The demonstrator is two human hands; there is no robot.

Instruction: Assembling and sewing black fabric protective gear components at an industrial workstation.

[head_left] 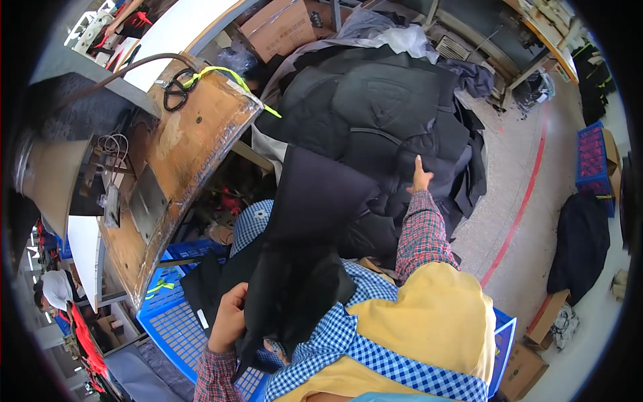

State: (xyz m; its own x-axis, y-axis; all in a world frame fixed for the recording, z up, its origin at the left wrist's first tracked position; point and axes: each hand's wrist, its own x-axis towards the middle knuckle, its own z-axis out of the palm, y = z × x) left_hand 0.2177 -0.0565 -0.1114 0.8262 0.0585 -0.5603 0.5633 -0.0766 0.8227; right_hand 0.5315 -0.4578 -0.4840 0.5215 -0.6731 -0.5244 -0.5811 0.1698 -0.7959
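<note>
A large heap of black fabric pieces [385, 100] lies ahead of me, some with moulded, padded-looking shapes. My right hand [420, 177] reaches out over its right side, a finger stretched out, touching or just above the cloth; its other fingers are partly hidden. At my lap, my left hand [230, 320] is curled around the edge of a black fabric piece [295, 288]. A smooth dark panel [318, 194] stretches from there toward the heap; whether it is the same piece I cannot tell. More black cloth [207, 285] with a small white tag hangs over a blue plastic crate [175, 328].
A worn wooden machine table [181, 134] with a yellow-green strap [234, 79] stands close on my left. Cardboard boxes [278, 30] sit behind the heap. At right are a red floor line [526, 201], a blue crate [592, 159] and a dark cloth-covered bundle [581, 238]. A person [59, 289] is at far left.
</note>
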